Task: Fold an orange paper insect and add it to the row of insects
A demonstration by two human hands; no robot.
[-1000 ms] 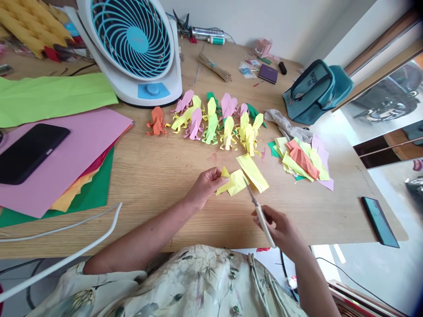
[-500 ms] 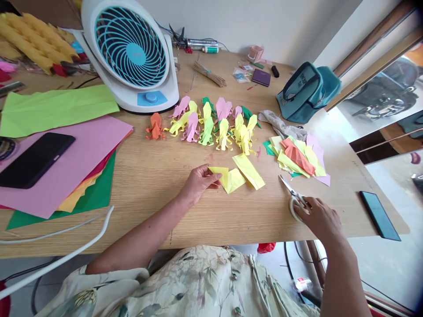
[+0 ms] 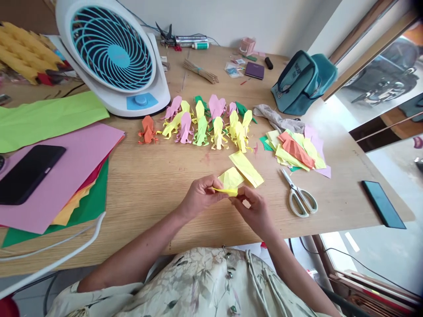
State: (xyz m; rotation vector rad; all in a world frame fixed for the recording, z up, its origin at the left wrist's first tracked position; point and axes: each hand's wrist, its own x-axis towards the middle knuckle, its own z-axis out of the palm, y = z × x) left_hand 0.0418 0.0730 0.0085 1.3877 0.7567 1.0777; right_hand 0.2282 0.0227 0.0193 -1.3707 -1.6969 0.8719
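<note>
My left hand [image 3: 200, 197] and my right hand [image 3: 253, 210] meet over the wooden table [image 3: 158, 185] and both pinch a folded yellow paper piece [image 3: 228, 182] between thumbs and fingers. A second folded yellow strip [image 3: 247, 168] lies just beyond it. White-handled scissors [image 3: 298, 196] rest flat on the table to the right of my right hand, untouched. A row of folded paper figures [image 3: 201, 121] in orange, pink, yellow and green stands further back.
A white and blue fan [image 3: 114, 57] stands at the back left. Coloured paper sheets [image 3: 62, 163] with a black phone [image 3: 28, 171] lie left. A pile of folded papers [image 3: 295, 149], a teal bag [image 3: 302, 86] and another phone [image 3: 383, 204] are right.
My right hand carried the scissors to the right, laid them on the table, then came back to the yellow paper. My left hand lifted the paper slightly toward me.
</note>
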